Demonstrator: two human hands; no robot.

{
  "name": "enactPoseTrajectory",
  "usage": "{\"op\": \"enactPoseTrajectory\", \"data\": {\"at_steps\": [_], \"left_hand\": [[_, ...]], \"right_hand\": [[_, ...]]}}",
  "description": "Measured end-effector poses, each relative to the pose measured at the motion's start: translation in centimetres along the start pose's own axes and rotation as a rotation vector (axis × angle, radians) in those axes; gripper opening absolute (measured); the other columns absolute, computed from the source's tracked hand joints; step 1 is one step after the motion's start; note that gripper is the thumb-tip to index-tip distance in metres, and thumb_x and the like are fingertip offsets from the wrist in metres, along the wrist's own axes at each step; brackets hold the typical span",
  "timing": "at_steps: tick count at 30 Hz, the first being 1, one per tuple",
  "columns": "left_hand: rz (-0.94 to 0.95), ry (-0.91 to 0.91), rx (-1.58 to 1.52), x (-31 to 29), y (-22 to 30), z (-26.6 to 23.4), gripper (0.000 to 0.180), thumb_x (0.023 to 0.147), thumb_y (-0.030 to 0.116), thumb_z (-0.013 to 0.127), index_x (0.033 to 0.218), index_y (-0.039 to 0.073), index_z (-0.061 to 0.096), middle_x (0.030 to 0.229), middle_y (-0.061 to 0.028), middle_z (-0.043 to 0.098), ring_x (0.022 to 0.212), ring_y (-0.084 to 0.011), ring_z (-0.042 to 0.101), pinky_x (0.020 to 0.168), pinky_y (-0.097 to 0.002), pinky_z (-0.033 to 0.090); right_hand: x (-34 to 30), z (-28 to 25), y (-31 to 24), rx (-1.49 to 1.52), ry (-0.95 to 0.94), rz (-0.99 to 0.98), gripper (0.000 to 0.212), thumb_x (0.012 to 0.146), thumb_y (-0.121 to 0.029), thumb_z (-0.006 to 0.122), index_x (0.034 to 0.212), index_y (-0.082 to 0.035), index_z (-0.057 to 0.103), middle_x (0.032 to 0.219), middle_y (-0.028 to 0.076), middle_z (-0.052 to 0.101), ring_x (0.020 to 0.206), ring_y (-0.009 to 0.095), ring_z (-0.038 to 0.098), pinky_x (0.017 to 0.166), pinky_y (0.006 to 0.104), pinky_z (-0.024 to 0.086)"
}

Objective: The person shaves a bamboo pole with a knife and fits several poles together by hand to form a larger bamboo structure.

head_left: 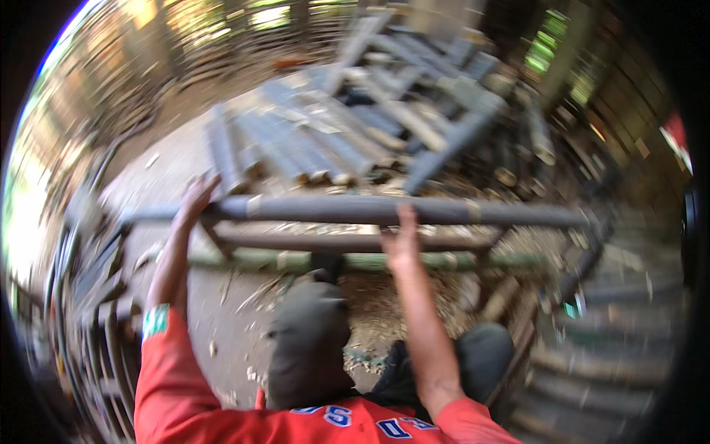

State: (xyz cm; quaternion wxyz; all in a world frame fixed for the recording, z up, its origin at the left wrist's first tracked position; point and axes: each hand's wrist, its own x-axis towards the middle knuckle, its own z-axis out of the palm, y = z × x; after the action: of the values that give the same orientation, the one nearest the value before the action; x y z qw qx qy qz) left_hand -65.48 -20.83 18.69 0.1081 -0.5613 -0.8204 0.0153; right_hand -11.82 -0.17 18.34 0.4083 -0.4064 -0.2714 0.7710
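A long grey-brown bamboo pole (318, 209) with pale node rings lies crosswise in front of me. My left hand (198, 197) is on the pole toward its left part, fingers over the top. Nearer its middle, my right hand (401, 240) grips it from the near side, one finger up against its face. Both hands are somewhat blurred by motion. Just below runs a second brown pole (355, 243), with short slanted legs at either end like a low bench. A green bamboo pole (296, 261) stretches across the ground under that.
Cut bamboo lengths (310, 140) lie side by side beyond the pole. A heap of crossed bamboo pieces (436, 96) rises behind them. Wood chips (384, 318) litter the ground by my legs. Bamboo racks (96, 333) stand at left, and stacked poles (592, 370) at right.
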Motion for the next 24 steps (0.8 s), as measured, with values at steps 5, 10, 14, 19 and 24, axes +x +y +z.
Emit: {"op": "enactPoseTrajectory", "data": {"at_steps": [5,10,14,19,24], "left_hand": [[0.294,-0.071,-0.901,6.1,26.2,-10.6,0.081,0.085,0.053,0.077,0.148,0.011,0.051,0.142,-0.0231,0.058,0.127,-0.0375,0.06,0.105,-0.0442,0.048],[0.489,-0.121,-0.357,3.2,44.9,-17.7,0.084,0.065,0.042,0.09,0.135,0.008,0.056,0.125,-0.0265,0.066,0.114,-0.0405,0.065,0.095,-0.0488,0.053],[0.367,-0.049,-0.232,5.7,46.4,-14.6,0.061,0.064,0.027,0.083,0.116,0.007,0.057,0.101,-0.0185,0.072,0.096,-0.0398,0.07,0.083,-0.0525,0.054],[0.399,-0.015,-0.315,5.8,50.3,-14.1,0.05,0.061,0.022,0.082,0.102,0.006,0.059,0.094,-0.0199,0.072,0.092,-0.0406,0.07,0.079,-0.0517,0.055],[0.317,-0.032,-0.214,6.9,46.7,-14.1,0.051,0.061,0.025,0.083,0.102,0.005,0.06,0.095,-0.0207,0.073,0.092,-0.0407,0.071,0.082,-0.0513,0.056]], "right_hand": [[-11.5,-0.7,-4.9,-0.018,0.063,-0.121,0.028,0.095,-0.03,0.068,0.112,-0.012,0.056,0.101,0.005,0.063,0.089,0.017,0.065,0.08,0.0375,0.054],[-24.8,-8.8,-14.4,-0.226,-0.042,-0.751,0.026,0.095,-0.024,0.069,0.112,-0.006,0.061,0.102,0.008,0.066,0.088,0.016,0.066,0.082,0.0308,0.057],[-22.9,-24.1,-14.0,-0.456,0.71,-0.684,0.022,0.096,-0.024,0.065,0.108,-0.006,0.062,0.088,0.007,0.067,0.084,0.016,0.068,0.078,0.031,0.056],[-16.5,-42.2,-3.3,-1.255,0.982,-0.051,0.065,0.089,-0.045,0.07,0.129,0.003,0.054,0.121,0.025,0.063,0.115,0.036,0.063,0.098,0.0513,0.05],[-11.1,-38.4,0.2,-1.456,0.976,0.149,0.114,0.081,-0.061,0.073,0.158,0.002,0.018,0.161,0.029,0.025,0.149,0.047,0.026,0.116,0.0584,0.034]]}}
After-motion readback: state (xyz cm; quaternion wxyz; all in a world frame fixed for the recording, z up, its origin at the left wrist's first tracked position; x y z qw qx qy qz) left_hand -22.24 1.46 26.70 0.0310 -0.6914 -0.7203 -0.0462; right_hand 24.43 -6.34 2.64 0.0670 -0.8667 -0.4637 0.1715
